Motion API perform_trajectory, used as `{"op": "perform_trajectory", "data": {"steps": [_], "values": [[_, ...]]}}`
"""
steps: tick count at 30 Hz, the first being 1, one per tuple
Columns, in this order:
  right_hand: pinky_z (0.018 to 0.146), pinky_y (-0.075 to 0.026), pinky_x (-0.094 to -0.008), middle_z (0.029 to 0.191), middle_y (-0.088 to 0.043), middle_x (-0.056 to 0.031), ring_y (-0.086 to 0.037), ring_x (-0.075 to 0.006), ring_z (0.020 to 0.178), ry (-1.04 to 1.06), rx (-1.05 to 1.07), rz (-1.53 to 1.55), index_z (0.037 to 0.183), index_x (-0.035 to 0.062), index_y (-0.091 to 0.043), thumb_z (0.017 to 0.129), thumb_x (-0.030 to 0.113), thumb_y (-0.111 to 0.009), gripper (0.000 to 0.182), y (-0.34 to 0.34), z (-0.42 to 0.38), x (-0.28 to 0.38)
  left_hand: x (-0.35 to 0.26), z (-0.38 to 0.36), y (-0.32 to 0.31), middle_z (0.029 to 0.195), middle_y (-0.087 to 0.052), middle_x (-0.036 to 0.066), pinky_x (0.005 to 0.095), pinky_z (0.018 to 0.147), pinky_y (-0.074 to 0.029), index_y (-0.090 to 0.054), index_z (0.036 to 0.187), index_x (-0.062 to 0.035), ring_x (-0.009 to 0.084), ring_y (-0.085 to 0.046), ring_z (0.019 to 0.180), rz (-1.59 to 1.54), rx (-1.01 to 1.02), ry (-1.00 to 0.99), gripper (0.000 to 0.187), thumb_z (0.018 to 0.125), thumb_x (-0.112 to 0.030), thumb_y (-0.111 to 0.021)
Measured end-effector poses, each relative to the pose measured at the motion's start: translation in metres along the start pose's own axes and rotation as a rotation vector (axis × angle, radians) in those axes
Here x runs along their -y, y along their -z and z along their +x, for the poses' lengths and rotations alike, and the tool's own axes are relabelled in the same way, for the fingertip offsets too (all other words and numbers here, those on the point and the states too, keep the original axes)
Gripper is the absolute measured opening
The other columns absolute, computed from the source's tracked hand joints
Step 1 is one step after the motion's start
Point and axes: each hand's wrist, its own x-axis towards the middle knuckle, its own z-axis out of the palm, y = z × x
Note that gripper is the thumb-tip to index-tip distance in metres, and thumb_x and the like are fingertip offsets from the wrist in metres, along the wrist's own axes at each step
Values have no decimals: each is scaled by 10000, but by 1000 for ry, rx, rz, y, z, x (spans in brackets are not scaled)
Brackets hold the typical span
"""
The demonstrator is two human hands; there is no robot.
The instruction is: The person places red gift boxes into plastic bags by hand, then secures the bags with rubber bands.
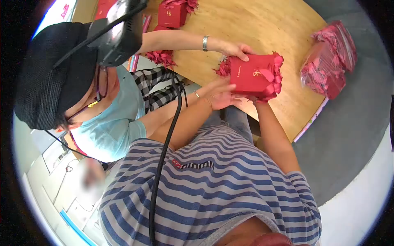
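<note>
A red box with gold print and red ribbon petals at its right end is held up above the wooden table. My left hand is by the box's lower left corner, palm partly visible and fingers apart. At the lower right edge, my right hand grips the box, its fingers mostly hidden beneath it. A co-worker's hand with a metal watch touches the upper left of the box. The co-worker's other hand, below a bracelet, reaches to its left side, close to my left hand.
Plastic bags of red petals lie at the right side of the wooden table. Another red box stands at the back left, with red petals nearer. The co-worker leans in from the left; a black cable hangs in front.
</note>
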Motion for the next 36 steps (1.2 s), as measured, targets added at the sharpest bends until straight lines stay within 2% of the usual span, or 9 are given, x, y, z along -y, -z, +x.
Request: {"op": "perform_trajectory", "data": {"steps": [2,4,6,10,12,19,28,30,36], "values": [[918,-437,-444,1264,-489,-199,-521,-325,1122,52,13,-10,1268,35,-440,842,239,-572,491,7,8,8,-25,8,-3,1332,-494,94,476,996,-385,-381,1375,-136,262,-465,1241,14,-241,43,639,866,-466,-581],[923,-434,-445,1272,-482,-200,-516,-325,1129,87,25,-32,1276,34,-433,842,238,-571,499,11,11,14,-48,8,-34,1285,-536,76,480,929,-439,-421,1338,-135,242,-530,1173,34,-202,73,564,879,-402,-610],[927,-432,-447,1281,-476,-201,-512,-325,1136,117,37,-54,1284,34,-426,843,238,-570,507,11,13,19,-54,17,-53,1239,-569,89,485,881,-489,-465,1278,-97,248,-578,1111,97,-400,133,476,871,-260,-649],[937,-427,-450,1298,-463,-202,-503,-325,1151,167,59,-95,1300,33,-411,844,236,-568,523,20,11,21,-45,39,-22,1202,-587,111,477,868,-525,-488,1227,-55,259,-605,1066,5,-354,102,400,867,-132,-643],[941,-424,-452,1307,-457,-203,-499,-326,1158,179,79,-113,1307,33,-403,844,236,-567,532,19,14,20,-41,40,-18,1192,-585,133,465,914,-519,-479,1227,-31,276,-604,1066,33,-289,34,412,849,-55,-640],[957,-415,-457,1337,-435,-205,-483,-326,1184,200,117,-173,1335,31,-378,846,233,-564,561,10,3,35,-43,36,-25,1206,-575,148,439,901,-531,-484,1223,-18,278,-605,1070,149,-304,39,374,871,-54,-607],[978,-403,-464,1376,-406,-208,-463,-327,1217,231,151,-277,1371,29,-344,848,230,-559,600,18,4,41,-53,32,-39,1118,-627,132,411,843,-551,-520,1177,-21,272,-639,999,-82,-351,69,303,881,-42,-580],[982,-400,-465,1385,-400,-209,-459,-327,1224,236,162,-302,1379,28,-337,849,230,-558,608,21,0,42,-61,39,-25,1125,-616,159,410,855,-544,-510,1189,7,283,-640,984,278,-363,125,345,865,-56,-612],[996,-393,-470,1411,-381,-211,-445,-328,1246,271,202,-372,1402,27,-315,850,228,-555,634,36,-48,58,-55,52,-1,1099,-624,161,392,818,-560,-527,1164,23,258,-650,954,456,-520,98,361,849,-96,-660]]}}
